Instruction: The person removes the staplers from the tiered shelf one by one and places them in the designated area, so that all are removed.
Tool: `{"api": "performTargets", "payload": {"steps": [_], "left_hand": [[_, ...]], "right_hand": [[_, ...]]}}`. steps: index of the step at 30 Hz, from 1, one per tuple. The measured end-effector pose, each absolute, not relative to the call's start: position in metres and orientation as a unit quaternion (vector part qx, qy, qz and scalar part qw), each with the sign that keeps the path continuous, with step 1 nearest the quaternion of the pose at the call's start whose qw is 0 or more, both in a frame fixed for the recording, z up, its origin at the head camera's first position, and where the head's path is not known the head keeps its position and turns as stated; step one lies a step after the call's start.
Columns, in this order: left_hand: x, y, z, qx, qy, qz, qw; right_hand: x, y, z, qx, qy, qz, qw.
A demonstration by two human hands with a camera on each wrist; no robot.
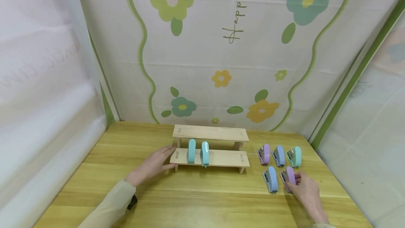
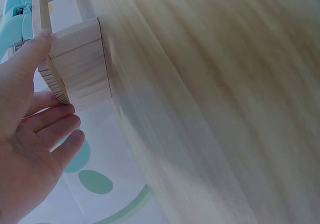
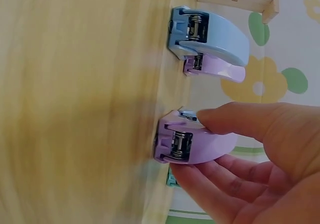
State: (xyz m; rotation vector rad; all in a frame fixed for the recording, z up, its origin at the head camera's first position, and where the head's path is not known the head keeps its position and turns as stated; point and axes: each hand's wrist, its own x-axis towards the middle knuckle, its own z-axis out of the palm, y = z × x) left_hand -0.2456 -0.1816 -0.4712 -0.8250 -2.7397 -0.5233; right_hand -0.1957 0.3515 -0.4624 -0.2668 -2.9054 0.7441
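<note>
Wooden 2-tier rack (image 1: 210, 133) w/ 2 teal staplers (image 1: 205, 153) on lower tier (image 1: 224, 158). L hand (image 1: 152, 167) pinches tier's L end; R hand (image 1: 306, 188) pinches front purple stapler (image 1: 289, 177) on table (image 1: 196, 203).

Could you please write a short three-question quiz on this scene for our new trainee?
1. How many rounded teal plastic staplers stand on the pale, two-tier wooden rack?
2. True or false: the person's left hand holds one end of the rack's flat wooden lower board.
3. What does the person's right hand pinch, and in which row does it stand in the head view?

Key:
1. Two.
2. True.
3. A rounded purple plastic stapler, in the nearer row.
</note>
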Motion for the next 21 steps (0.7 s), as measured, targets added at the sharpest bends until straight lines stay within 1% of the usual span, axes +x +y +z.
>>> {"api": "performTargets", "payload": {"steps": [4,8,21], "left_hand": [[-0.245,-0.182,-0.472,-0.279,-0.936,-0.18,0.113],[-0.245,-0.182,-0.472,-0.278,-0.937,-0.18,0.109],[-0.245,-0.182,-0.47,-0.276,-0.938,-0.182,0.106]], "right_hand": [[-0.194,0.352,-0.46,-0.083,-0.963,0.251,0.06],[-0.192,0.353,-0.453,-0.075,-0.962,0.252,0.07],[-0.195,0.336,-0.418,-0.039,-0.967,0.234,0.095]]}}
